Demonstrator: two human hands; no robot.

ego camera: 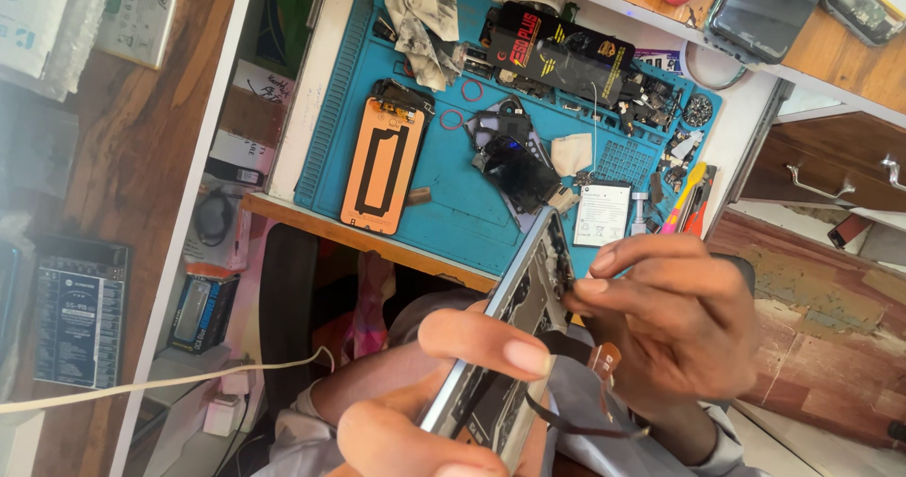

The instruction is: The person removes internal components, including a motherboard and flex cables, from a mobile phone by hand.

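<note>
Blue matting (453, 189) covers the white workbench (311, 81) beyond the hands, crowded with small parts: an orange-backed phone screen panel (382, 166) lies flat at its left, a dark broken display piece (517, 173) sits near the middle, a white battery (602, 213) rests just beside that, and a black box with yellow and red print (562, 57) stands at the far edge next to crumpled grey cloths (425, 15). Closer in, the opened phone frame (514, 331) is held up on edge, tilted, well above the person's lap and clear of the mat. The left hand (444, 392) is closed around the frame's lower half, thumb laid across its near face and fingers wrapped behind. The right hand (675, 317) meets the frame's upper edge, its thumb and forefinger pinched together against a small part there; what exactly they pinch is too small to make out. A thin dark flex ribbon (590, 420) trails from the frame beneath the right palm. A white cable (142, 387) runs across the lower left.
</note>
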